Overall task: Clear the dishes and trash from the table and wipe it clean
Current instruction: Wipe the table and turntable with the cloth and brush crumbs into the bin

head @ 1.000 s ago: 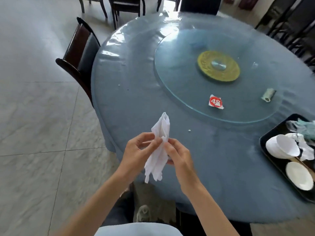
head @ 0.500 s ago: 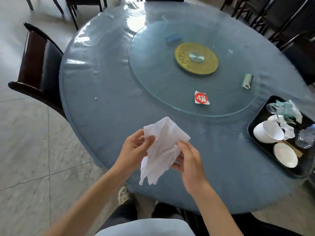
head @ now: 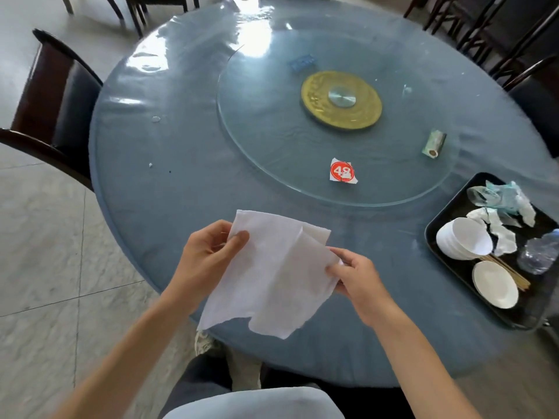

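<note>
Cloth: a white cloth [head: 272, 273] is held in the air above the near edge of the table [head: 169, 146], spread nearly flat between both hands, with its lower corners hanging past the rim. Opened out like this it offers a broad face, which suits wiping, judged to be the step in hand.
Left hand: the left hand [head: 208, 258] pinches the cloth's upper left corner; the thumb [head: 240, 237] lies on top of the fabric and the curled fingers sit behind it.
Right hand: the right hand [head: 357, 276] grips the right edge, where the fabric bunches against the curled fingers [head: 335, 269]. Most of the cloth hangs between the two hands and below them.
Tray: a black tray [head: 447, 207] sits at the right edge of the table, carrying stacked white bowls [head: 462, 237], a white plate [head: 494, 285], chopsticks, crumpled wrappers and a clear bottle. Gathering them there leaves the surface free for wiping.
Turntable: a glass turntable [head: 272, 122] in the table's middle holds a torn paper with a red 48 [head: 341, 172], a small roll [head: 435, 143] and a blue item [head: 301, 62], so the clearing looks unfinished.
Crumbs: small specks [head: 150, 165] lie near the left edge.
Chair: a dark chair [head: 51, 98] stands beside the left edge.
</note>
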`<state>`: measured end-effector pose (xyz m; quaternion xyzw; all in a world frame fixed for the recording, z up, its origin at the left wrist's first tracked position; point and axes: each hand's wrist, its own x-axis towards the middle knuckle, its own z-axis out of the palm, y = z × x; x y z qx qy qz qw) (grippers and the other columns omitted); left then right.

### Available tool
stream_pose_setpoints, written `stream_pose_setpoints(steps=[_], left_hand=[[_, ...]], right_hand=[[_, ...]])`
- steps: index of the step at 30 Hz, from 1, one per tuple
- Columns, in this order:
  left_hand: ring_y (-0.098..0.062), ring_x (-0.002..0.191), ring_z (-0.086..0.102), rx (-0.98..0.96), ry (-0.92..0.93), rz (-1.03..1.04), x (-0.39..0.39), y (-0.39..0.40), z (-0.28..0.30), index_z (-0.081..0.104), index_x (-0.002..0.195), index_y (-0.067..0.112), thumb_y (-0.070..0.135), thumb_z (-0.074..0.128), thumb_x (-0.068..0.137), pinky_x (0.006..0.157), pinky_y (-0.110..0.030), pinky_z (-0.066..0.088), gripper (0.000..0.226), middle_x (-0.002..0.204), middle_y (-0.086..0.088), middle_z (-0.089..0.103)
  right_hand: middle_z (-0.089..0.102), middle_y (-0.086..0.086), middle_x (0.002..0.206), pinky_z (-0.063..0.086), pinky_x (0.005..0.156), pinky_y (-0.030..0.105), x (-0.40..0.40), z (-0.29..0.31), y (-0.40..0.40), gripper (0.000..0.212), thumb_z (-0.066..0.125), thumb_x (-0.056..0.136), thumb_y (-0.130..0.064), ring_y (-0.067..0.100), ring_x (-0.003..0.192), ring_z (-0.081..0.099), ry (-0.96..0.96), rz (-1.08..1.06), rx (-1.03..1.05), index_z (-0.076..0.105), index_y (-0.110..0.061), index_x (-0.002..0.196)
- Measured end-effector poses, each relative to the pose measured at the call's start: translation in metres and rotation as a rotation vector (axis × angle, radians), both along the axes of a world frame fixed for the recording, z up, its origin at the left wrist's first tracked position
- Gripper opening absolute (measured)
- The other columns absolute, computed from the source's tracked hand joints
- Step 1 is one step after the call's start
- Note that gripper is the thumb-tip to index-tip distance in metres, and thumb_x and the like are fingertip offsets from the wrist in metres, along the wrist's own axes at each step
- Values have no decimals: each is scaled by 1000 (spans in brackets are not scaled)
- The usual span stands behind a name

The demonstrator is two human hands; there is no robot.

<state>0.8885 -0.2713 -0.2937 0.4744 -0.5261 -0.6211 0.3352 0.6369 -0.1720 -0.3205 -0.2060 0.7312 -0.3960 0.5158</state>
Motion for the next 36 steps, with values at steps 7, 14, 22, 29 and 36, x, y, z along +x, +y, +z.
stream_pose_setpoints(steps=[7,14,22,29,36], left_hand=[[-10,67,60,-65,-85,229,5,10,2,68,96,1,22,63,99,58,-18,49,21,77,-1,68],[-12,74,68,-17,-180,392,21,42,2,72,100,11,29,63,98,65,-27,55,20,86,-1,74],[-25,88,72,299,-196,412,16,108,-56,73,105,14,27,67,95,81,-49,57,18,99,-7,77],[-21,76,63,340,-266,503,-4,121,-128,69,94,4,11,66,97,65,-35,52,8,83,-6,72],[-35,95,61,168,-891,647,2,119,-176,60,109,10,13,66,90,82,-45,52,20,108,-14,65]], right_hand=[[80,13,97,63,84,43,-81,9,6,23,64,95,-2,22,80,74,131,63,-18,73,-14,112],[79,6,92,59,66,27,-148,13,-6,20,62,98,-3,11,70,72,231,130,-57,74,-15,108],[68,4,90,47,54,21,-188,-16,-30,31,55,91,1,15,69,56,385,342,60,74,-19,105],[73,1,109,49,81,31,-185,-73,-93,21,61,94,-14,20,101,67,509,541,84,73,-25,107],[61,14,135,48,102,44,-143,-120,-96,39,61,94,-12,36,125,56,827,670,-22,63,-12,133]])
